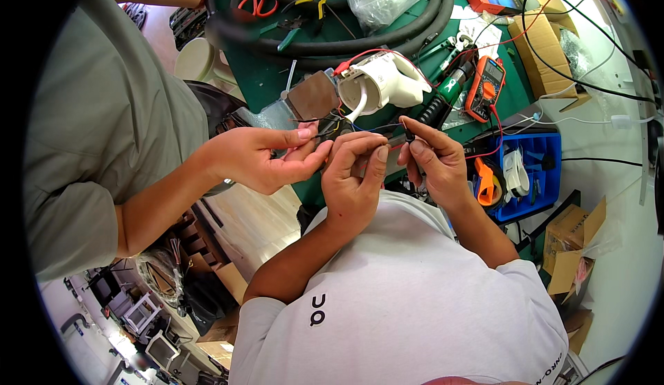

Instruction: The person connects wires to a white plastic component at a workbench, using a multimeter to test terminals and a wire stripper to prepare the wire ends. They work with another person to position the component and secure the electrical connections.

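My right hand (pixel 443 167) is closed in a pinch on a small black test-lead end (pixel 409 135), thin and dark at its tip. Close beside it my left hand (pixel 354 186) has thumb and fingers pressed together; whatever is between them is too small to make out. Thin dark and coloured wires (pixel 337 117) spread out beyond my left fingers. From a white plastic housing (pixel 404 84) comes a white cable (pixel 360 103) leading toward these wires. A red clip (pixel 343 68) sits at the housing's rim. Another person's hand (pixel 277 157) reaches in from the left, fingers at the wires.
An orange multimeter (pixel 487 89) lies on the green bench (pixel 242 63) with red leads. Around it are a green-and-black tool (pixel 449 95), a thick black hose (pixel 443 12), pliers (pixel 318 1), a blue bin (pixel 550 195) and a cardboard box (pixel 539 53). The co-worker's grey-clothed body (pixel 117 101) fills the left.
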The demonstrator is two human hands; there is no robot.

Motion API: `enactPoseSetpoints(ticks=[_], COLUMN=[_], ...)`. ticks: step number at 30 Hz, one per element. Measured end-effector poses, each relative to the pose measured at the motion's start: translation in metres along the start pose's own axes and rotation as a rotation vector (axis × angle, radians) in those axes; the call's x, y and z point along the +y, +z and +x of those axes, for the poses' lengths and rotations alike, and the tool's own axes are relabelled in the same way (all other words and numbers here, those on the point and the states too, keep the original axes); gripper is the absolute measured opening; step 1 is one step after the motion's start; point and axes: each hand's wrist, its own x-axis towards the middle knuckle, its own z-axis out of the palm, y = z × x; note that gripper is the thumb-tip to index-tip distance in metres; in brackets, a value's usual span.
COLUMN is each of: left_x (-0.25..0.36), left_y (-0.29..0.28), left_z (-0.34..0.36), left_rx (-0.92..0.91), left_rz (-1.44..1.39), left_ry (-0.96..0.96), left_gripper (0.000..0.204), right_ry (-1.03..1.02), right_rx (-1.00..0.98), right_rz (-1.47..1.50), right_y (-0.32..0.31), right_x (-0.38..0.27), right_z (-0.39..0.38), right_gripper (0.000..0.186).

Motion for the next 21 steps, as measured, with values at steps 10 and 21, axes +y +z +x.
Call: enactPoseSetpoints(ticks=[10,21], left_x=[-0.0062,-0.0028], left_y=[-0.0043,-0.0059], left_z=[-0.0068,-0.0083], left_rx=[0.112,0.127], left_rz=[0.221,0.109], left_ry=[0.157,0.062], left_gripper=[0.016,0.017], right_ry=[-0.003,0.003], right_rx=[0.019,0.010], right_rz=[-0.022,-0.036], right_y=[0.0015,0.0011], right_x=[0.0009,0.0040], right_z=[-0.0014,-0.0011], right_gripper=[0.035,0.036])
